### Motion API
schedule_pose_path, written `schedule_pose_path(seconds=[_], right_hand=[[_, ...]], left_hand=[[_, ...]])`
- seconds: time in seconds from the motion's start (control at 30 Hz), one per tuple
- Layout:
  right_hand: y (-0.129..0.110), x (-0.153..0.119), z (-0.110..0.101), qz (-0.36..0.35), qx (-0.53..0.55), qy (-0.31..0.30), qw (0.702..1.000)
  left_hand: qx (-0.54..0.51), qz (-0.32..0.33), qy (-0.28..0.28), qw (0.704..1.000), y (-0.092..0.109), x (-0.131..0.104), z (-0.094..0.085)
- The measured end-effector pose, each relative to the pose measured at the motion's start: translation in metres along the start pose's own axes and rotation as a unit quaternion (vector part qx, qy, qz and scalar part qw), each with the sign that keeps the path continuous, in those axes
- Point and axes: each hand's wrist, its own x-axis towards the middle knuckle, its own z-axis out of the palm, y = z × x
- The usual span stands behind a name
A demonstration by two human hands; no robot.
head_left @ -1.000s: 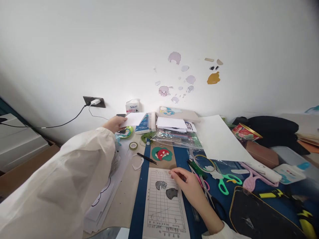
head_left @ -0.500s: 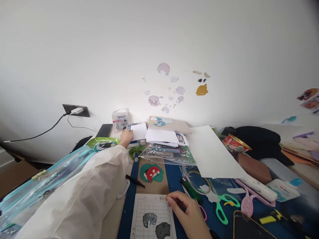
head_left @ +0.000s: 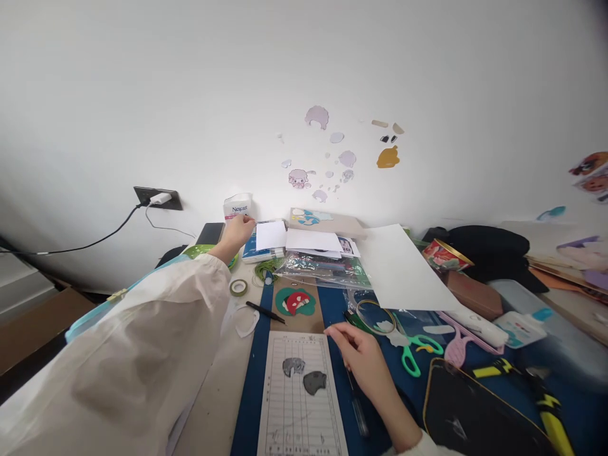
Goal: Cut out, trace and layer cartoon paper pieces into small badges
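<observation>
My left hand (head_left: 238,229) reaches to the back, its thumb and fingers pinched together in front of the Nexcare packet (head_left: 238,207). Anything between those fingertips is too small to make out. A small white paper (head_left: 271,236) lies just right of it on a blue-and-white pack (head_left: 255,252). My right hand (head_left: 361,351) is closed in a pinch at the upper right corner of a lined sheet (head_left: 304,418); what it grips there cannot be made out. Two grey cutouts, one mottled (head_left: 291,366) and one darker (head_left: 314,382), lie on the sheet.
A black pen (head_left: 266,312) lies beside a red-and-green cutout (head_left: 297,301). Rightward are green scissors (head_left: 411,361), a hoop (head_left: 375,316), a dark tablet-like object (head_left: 475,411) and yellow-handled pliers (head_left: 553,421). A large white sheet (head_left: 408,272) slants across the back. A tape roll (head_left: 238,287) sits left.
My left hand has come off the small white paper, slightly up and left towards the packet. The view has tipped down, showing more of the lined sheet. My right hand stays near its corner.
</observation>
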Motion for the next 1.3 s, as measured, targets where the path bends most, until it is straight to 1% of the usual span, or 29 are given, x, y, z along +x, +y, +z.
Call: schedule_pose_path(seconds=[0.1, 0.17, 0.2, 0.23, 0.3, 0.37, 0.4, 0.47, 0.53, 0.6, 0.67, 0.8, 0.83, 0.93, 1.03, 1.1, 1.13, 1.2, 1.3], right_hand=[[0.001, 0.002, -0.003, -0.013, 0.003, 0.02, 1.0], [0.003, 0.003, -0.005, -0.024, 0.003, 0.036, 0.999], [0.003, 0.003, -0.006, -0.03, 0.002, 0.042, 0.999], [0.003, 0.003, -0.007, -0.034, 0.0, 0.043, 0.998], [0.002, 0.002, -0.007, -0.038, -0.01, 0.035, 0.999], [-0.001, 0.001, -0.007, -0.035, -0.023, 0.022, 0.999], [-0.003, 0.0, -0.006, -0.033, -0.029, 0.016, 0.999], [-0.007, -0.002, -0.005, -0.026, -0.038, 0.005, 0.999], [-0.012, -0.005, -0.005, -0.019, -0.043, -0.004, 0.999], [-0.016, -0.008, -0.006, -0.01, -0.046, -0.014, 0.999], [-0.02, -0.012, -0.007, 0.001, -0.047, -0.026, 0.999], [-0.028, -0.017, -0.008, 0.023, -0.057, -0.044, 0.997], [-0.029, -0.016, -0.009, 0.025, -0.063, -0.036, 0.997], [-0.032, -0.01, -0.013, 0.028, -0.091, 0.018, 0.995], [-0.033, -0.003, -0.02, 0.032, -0.106, 0.063, 0.992], [-0.033, -0.001, -0.024, 0.033, -0.117, 0.079, 0.989], [-0.032, -0.001, -0.025, 0.031, -0.124, 0.076, 0.989], [-0.031, -0.003, -0.023, 0.023, -0.142, 0.035, 0.989], [-0.028, -0.009, -0.011, -0.02, -0.182, -0.078, 0.98]], left_hand=[[-0.001, 0.049, -0.015, 0.999, 0.014, -0.049, -0.022], [-0.005, 0.092, -0.035, 0.995, 0.015, -0.09, -0.031], [-0.007, 0.115, -0.05, 0.992, 0.012, -0.111, -0.033], [-0.009, 0.137, -0.074, 0.988, 0.008, -0.132, -0.031], [-0.009, 0.182, -0.137, 0.974, -0.005, -0.169, -0.022], [-0.005, 0.227, -0.199, 0.953, -0.018, -0.196, -0.007], [-0.003, 0.249, -0.225, 0.942, -0.023, -0.204, 0.001], [0.002, 0.289, -0.276, 0.917, -0.032, -0.212, 0.016], [0.008, 0.323, -0.318, 0.891, -0.037, -0.211, 0.026], [0.013, 0.347, -0.348, 0.871, -0.042, -0.208, 0.032], [0.013, 0.359, -0.36, 0.861, -0.046, -0.206, 0.034], [-0.002, 0.362, -0.343, 0.867, -0.054, -0.21, 0.035], [-0.003, 0.362, -0.336, 0.869, -0.055, -0.211, 0.035], [-0.005, 0.369, -0.322, 0.872, -0.057, -0.214, 0.038], [-0.015, 0.383, -0.314, 0.869, -0.059, -0.213, 0.039], [-0.018, 0.394, -0.311, 0.865, -0.061, -0.213, 0.04], [-0.018, 0.398, -0.31, 0.864, -0.061, -0.213, 0.04], [-0.014, 0.402, -0.309, 0.862, -0.062, -0.214, 0.04], [-0.006, 0.411, -0.3, 0.861, -0.06, -0.215, 0.04]])
